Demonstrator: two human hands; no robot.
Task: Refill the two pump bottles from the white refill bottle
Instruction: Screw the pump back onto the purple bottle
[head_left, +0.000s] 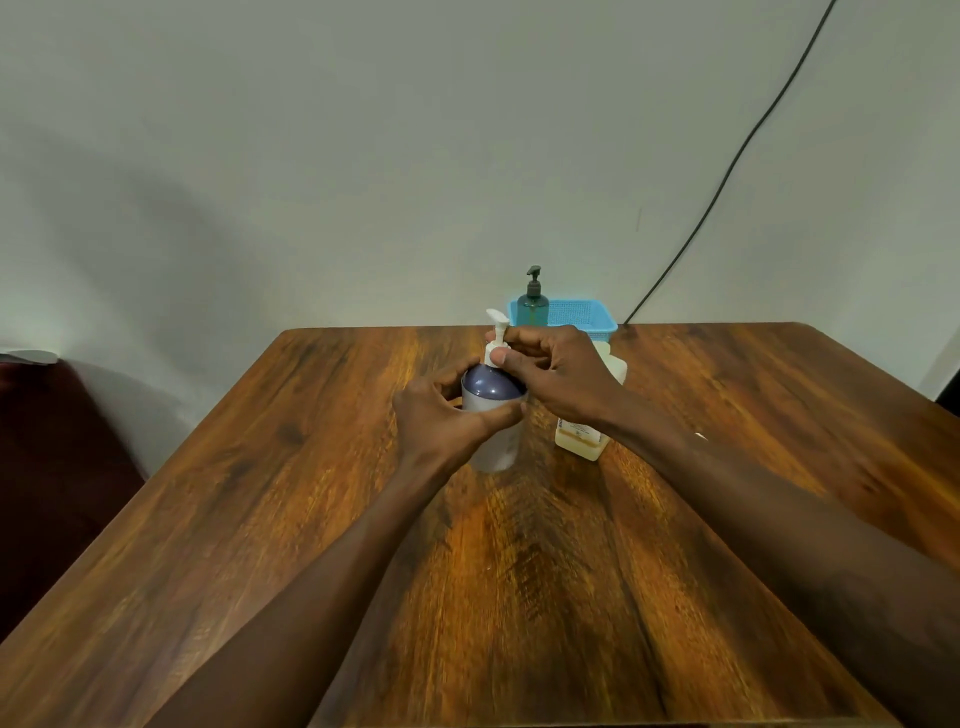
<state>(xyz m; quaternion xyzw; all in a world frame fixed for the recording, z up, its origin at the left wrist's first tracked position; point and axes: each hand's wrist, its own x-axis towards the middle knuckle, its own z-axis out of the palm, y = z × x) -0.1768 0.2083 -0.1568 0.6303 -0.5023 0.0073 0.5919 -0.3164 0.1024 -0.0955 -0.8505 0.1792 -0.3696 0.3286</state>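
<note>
Your left hand (441, 415) grips the purple bottle (493, 415), right hand (556, 371) pinching its pump (496, 338): likely unscrewing; next, lift it clear.

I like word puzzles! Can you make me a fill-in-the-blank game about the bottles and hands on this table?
1. The left hand holds the body of the ____ pump bottle.
2. The right hand grips that bottle's ____ pump.
3. The green pump bottle stands in the ____ basket.
4. All of it sits on a ____ table.

Missing words: purple; white; blue; wooden
</note>
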